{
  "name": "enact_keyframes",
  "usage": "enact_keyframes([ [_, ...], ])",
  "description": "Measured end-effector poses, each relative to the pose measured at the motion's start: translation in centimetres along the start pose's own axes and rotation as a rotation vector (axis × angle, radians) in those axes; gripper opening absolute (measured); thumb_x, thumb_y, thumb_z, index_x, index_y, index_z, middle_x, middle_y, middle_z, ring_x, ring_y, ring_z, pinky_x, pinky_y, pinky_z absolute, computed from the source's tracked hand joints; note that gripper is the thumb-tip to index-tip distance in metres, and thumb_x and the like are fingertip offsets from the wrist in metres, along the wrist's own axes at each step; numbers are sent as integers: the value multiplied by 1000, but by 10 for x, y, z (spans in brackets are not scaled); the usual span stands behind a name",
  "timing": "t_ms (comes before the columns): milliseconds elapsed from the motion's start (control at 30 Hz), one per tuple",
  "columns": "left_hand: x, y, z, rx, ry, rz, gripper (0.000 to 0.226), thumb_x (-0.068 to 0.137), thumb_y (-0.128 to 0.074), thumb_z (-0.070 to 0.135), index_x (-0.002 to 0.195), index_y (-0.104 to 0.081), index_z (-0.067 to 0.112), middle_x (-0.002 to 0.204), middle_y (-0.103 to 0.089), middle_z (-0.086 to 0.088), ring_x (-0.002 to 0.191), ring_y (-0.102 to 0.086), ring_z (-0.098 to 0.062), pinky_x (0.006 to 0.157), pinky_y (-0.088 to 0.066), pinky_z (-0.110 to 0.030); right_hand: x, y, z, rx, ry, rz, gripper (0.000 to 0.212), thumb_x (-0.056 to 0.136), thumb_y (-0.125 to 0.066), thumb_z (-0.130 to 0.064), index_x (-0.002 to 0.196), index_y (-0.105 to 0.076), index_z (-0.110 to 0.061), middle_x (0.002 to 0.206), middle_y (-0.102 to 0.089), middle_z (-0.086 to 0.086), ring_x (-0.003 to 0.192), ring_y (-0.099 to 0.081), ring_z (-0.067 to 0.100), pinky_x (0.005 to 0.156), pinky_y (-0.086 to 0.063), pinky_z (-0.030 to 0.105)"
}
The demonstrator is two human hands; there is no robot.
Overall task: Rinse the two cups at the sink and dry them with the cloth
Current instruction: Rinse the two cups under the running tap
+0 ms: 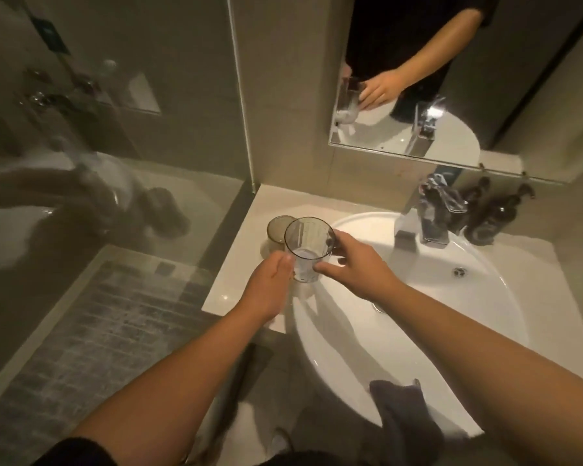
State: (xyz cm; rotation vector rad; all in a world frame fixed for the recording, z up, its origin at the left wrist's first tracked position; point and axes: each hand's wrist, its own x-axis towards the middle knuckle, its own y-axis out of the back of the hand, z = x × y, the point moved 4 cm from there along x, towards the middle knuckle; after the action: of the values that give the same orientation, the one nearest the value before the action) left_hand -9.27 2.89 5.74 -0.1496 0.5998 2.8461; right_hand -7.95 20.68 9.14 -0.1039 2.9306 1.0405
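From the head view, a pale glossy counter (236,264) carries an oval white sink (485,297), with a glass shower screen (115,146) at its left edge and a mirror (451,79) above. A chrome tap (431,213) and dark pump bottles (495,216) stand along the back edge. A clear, smooth glass cup (308,250) is held upright over the sink's left rim, the left hand (270,284) gripping its base, the right hand (354,264) clasping its side. A second cup (278,228) stands just behind on the counter. A dark cloth (404,415) drapes the sink's near rim; the basin lies open.
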Motion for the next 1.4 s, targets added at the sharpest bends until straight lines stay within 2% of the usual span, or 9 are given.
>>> enact_keyframes([
  [100,3,-38,15,-9,-46,-88,35,108,-36,26,74,-45,23,73,-48,4,69,-43,-12,66,-36,-33,-28,38,23,-183,-54,85,60,81,-74,-40,134,-51,-22,125,-63,-3,110,-61,15,90,-50,33],
  [267,8,-91,24,16,-58,-175,36,108,-37,23,72,-43,21,73,-47,3,69,-44,-14,66,-36,-33,-66,131,35,-626,153,553,17,84,-65,-19,98,-66,-8,94,-62,11,88,-58,31,73,-46,38],
  [333,10,-108,25,11,-37,-198,35,107,-37,23,72,-44,20,74,-48,2,69,-44,-15,65,-36,-33,-61,163,36,-741,205,606,25,81,-65,-17,103,-65,-7,103,-61,16,95,-56,35,78,-46,43],
  [467,13,-137,28,24,-10,-238,33,107,-37,25,75,-45,18,76,-49,-1,71,-43,-16,67,-36,-35,-18,186,49,-874,111,246,62,82,-65,-25,138,-45,-10,143,-47,14,129,-44,34,104,-42,49],
  [567,18,-150,30,41,-2,-244,34,104,-37,20,70,-43,19,74,-47,1,69,-43,-16,63,-35,-32,11,181,60,-901,90,88,59,82,-68,-19,136,-46,-13,139,-52,9,124,-49,33,98,-48,48],
  [833,23,-167,32,36,-7,-242,36,104,-38,19,69,-45,24,73,-50,5,68,-45,-9,63,-36,-26,40,186,65,-1003,116,195,44,81,-67,-14,123,-58,-22,117,-67,6,100,-62,32,73,-56,43],
  [1000,22,-173,34,5,0,-237,33,101,-38,25,69,-46,24,72,-50,7,66,-45,-7,58,-35,-15,66,206,49,-1014,72,113,51,84,-58,-14,131,-57,-33,112,-70,12,90,-65,32,60,-42,31],
  [1267,19,-180,38,-11,17,-242,33,103,-37,25,72,-45,19,76,-51,-1,72,-45,-17,70,-38,-34,66,202,57,-946,39,128,48,88,-56,-18,134,-55,-34,120,-68,9,96,-64,30,67,-47,34],
  [1400,18,-182,41,-41,39,-229,35,106,-38,23,71,-45,20,74,-51,1,71,-45,-16,72,-38,-35,46,203,70,-387,51,152,55,86,-58,-17,139,-48,-25,125,-59,3,102,-55,15,86,-45,30],
])
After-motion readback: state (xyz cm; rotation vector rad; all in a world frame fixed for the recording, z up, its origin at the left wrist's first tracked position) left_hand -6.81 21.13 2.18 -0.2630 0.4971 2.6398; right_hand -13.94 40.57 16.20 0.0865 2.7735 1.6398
